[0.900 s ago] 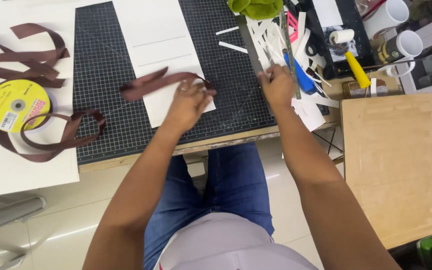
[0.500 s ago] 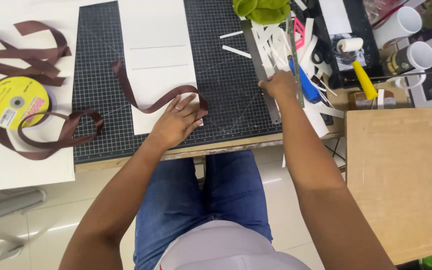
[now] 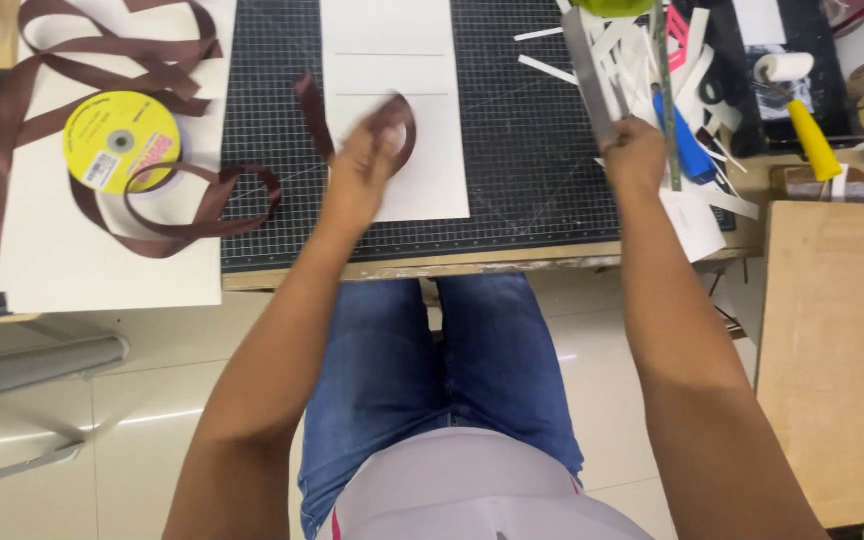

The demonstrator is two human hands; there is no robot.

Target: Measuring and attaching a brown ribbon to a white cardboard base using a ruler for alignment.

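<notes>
L hand (image 3: 364,172) pinches brown ribbon (image 3: 404,128) in a closed grip, over white card (image 3: 392,60) on cutting mat (image 3: 522,150). R hand (image 3: 634,158) is clamped round a metal ruler (image 3: 588,70) by paper scraps (image 3: 632,45).

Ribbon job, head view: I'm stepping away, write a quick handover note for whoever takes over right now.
Left hand: holds a loop of brown ribbon over the white card on the cutting mat.
Right hand: at the mat's right edge, gripping a metal ruler by the pile of paper strips.
Spool: yellow, lying on the white sheet to the left, with loose ribbon coiled around it and running to the left hand.
Done: ribbon pulled off the spool and brought over the card.
Left: ribbon is not laid flat or fixed on the card; ruler not yet on the mat.
</notes>
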